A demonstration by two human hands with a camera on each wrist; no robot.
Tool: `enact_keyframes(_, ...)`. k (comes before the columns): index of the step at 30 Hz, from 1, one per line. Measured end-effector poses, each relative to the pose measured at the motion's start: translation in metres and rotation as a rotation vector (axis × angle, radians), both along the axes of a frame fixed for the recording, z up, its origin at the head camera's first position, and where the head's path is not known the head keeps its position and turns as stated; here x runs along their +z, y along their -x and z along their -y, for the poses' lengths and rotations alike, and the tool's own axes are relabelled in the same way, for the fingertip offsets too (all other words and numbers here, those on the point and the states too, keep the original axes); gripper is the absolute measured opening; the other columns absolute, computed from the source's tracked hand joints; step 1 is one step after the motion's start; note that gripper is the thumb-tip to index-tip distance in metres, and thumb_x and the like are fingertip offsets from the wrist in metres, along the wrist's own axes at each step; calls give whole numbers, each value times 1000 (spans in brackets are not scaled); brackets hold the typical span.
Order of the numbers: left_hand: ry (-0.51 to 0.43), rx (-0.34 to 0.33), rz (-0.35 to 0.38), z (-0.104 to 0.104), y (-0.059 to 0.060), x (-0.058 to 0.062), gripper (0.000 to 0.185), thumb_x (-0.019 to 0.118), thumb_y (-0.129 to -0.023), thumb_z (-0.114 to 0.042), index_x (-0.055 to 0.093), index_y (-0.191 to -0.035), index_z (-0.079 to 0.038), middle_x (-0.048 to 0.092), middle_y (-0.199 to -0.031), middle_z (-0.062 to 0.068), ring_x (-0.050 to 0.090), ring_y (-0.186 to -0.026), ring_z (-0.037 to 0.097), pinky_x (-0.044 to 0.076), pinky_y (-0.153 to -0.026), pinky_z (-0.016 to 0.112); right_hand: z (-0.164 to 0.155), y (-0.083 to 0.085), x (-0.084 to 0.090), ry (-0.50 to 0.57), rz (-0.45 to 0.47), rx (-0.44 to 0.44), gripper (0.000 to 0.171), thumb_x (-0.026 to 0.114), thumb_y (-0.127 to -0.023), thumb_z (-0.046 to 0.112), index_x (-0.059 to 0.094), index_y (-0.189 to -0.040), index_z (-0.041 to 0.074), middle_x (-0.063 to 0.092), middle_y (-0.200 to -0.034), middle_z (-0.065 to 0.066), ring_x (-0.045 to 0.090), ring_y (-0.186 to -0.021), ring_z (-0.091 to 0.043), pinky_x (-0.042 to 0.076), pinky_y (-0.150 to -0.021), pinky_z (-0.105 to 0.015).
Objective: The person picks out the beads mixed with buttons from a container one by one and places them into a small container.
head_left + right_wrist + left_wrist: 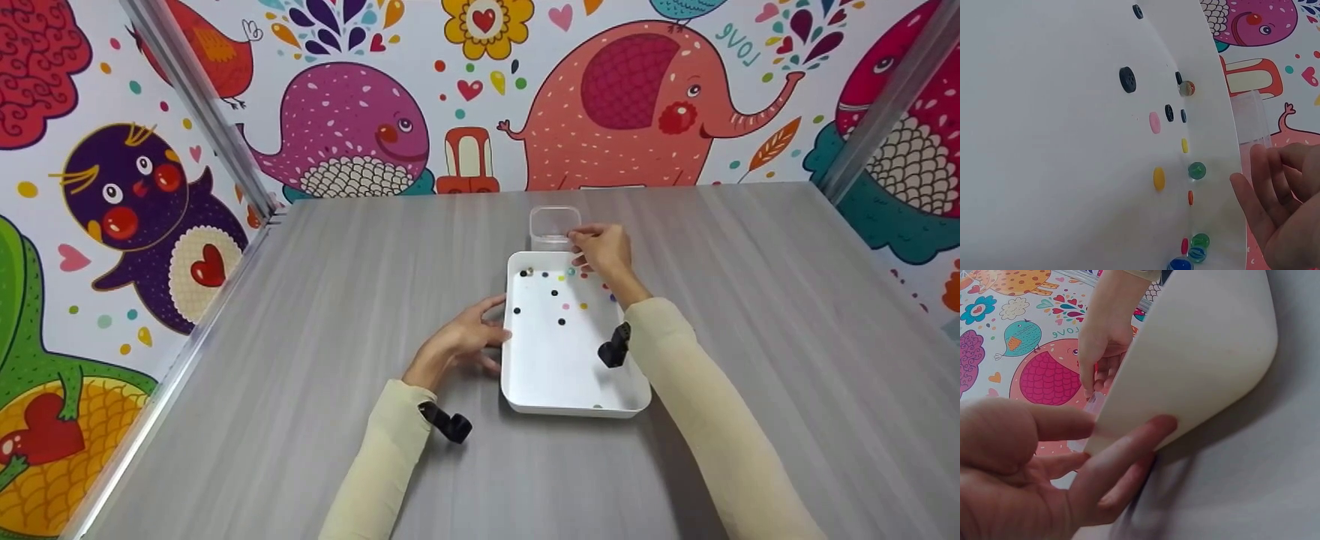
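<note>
The clear box stands upright on the surface, just beyond the tray's far end, its mouth upward and no long axis plain; the tray itself stretches lengthwise from the person toward the box. The left hand lays loose, extended fingers against the tray's left wall; the right hand brings bent fingertips to the box's rim, whether pinching I cannot tell. The box should prove light, thin, stiff and rather slippery, best taken by opposite walls; the tray, stiff and smooth, by both long rims
</note>
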State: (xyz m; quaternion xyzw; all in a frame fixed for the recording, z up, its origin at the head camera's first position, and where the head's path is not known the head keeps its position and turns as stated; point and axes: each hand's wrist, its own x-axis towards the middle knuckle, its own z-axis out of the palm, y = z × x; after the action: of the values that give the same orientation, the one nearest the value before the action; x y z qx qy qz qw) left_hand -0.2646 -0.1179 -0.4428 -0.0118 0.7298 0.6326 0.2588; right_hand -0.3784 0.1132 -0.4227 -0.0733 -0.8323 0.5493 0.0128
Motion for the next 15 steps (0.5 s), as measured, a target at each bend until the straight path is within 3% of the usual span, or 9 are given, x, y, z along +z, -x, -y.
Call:
enact_keyframes(9,10,3,9,1,0,0,75,56,-95,5,26,-159,-20,57,-135,26,67,-110,34,64,-55,36,2,-3,1,-2,-18,16,29,64,-99,25,73,-118,6,72,-100,-20,66,-58,-9,66,-71,-38)
enact_keyframes(12,9,6,15,0,0,1,75,56,-95,5,26,-159,-20,55,-135,26,67,-109,33,64,-54,36,4,-3,1,7,-27,27,29,66,-98,27,73,-117,6,72,-101,-22,67,-58,-10,65,-65,-36)
enact_keyframes(15,8,6,17,0,0,1,75,56,-95,5,27,-159,-20,54,-136,26,67,-109,33,64,-55,37,8,-4,0,-1,-35,33,29,67,-97,28,74,-115,6,74,-92,-16,67,-56,-10,61,-55,-29)
